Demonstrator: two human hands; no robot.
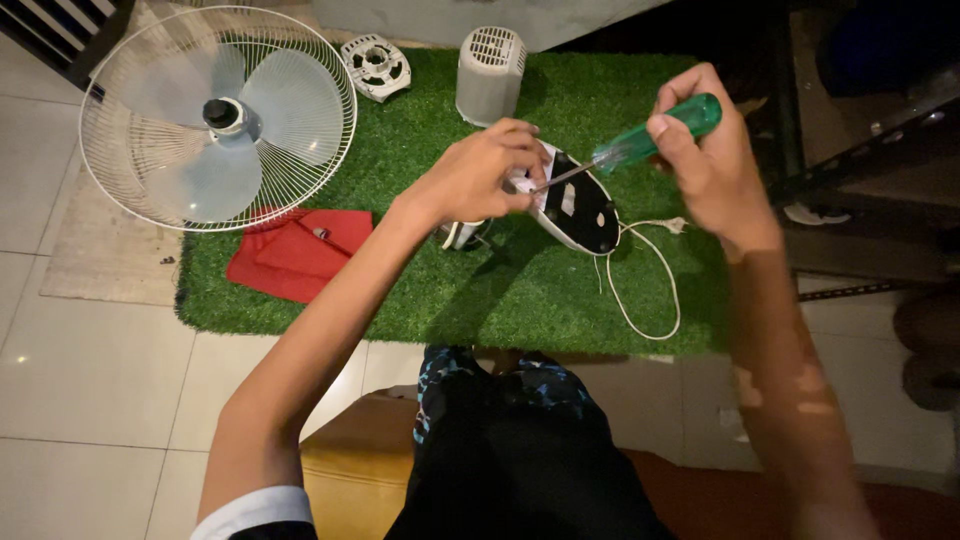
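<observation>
The fan base (578, 208), a white oval shell with a black underside turned up, lies tilted on the green artificial-grass mat (450, 290), near the mat's middle. The left hand (480, 175) curls over its upper left edge, the grip closed on the white rim and holding the piece steady. The right hand (705, 155) is wrapped tight around the green transparent handle of a screwdriver (640, 143); the thin metal shaft slants down to the left and its tip meets the base close to the left hand's fingertips.

A white power cord (650, 290) runs from the lower end of the base and loops across the mat to the right. Just below the left hand a small white and dark part sits on the grass, too hidden to tell what it is. Farther up the mat stand a grey vented motor cover (490, 75) and, beside it, a round white motor housing piece (376, 66). To the left a white wire fan guard with pale blades (215, 115) rests partly on the mat, partly on the tiled floor (90, 370), with a red cloth (295, 255) just below it. The person's dark-clad knee (520, 440) shows at the bottom.
</observation>
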